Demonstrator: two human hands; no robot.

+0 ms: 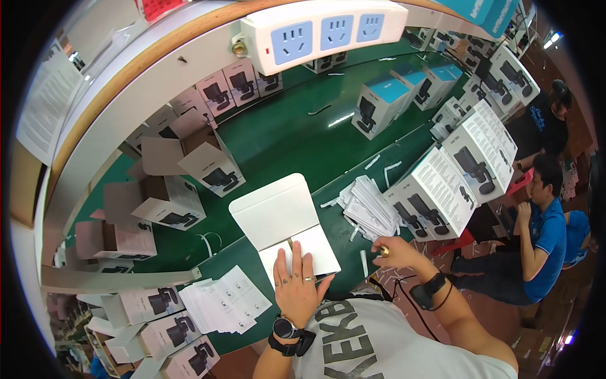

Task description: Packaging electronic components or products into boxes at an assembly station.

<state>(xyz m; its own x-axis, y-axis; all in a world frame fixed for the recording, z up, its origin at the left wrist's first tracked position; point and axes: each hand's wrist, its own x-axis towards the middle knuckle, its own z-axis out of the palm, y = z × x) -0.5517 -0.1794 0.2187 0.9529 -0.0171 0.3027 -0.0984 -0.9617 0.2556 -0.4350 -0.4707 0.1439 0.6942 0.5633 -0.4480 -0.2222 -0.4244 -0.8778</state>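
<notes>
My left hand lies with its fingers stretched out on the white inside of a carton, whose flap stands raised at the far side. A ring and a wristwatch show on that hand. Beside the carton, to the right, my right hand is closed around a small brass-coloured thing; its kind I cannot make out. A heap of folded white paper slips lies just beyond my right hand. A narrow white strip rests between the two hands.
Printed sheets lie left of my left hand. Open cartons line the left side; closed boxes stand at right, more on the green bench. A power strip hangs ahead. People are at the right.
</notes>
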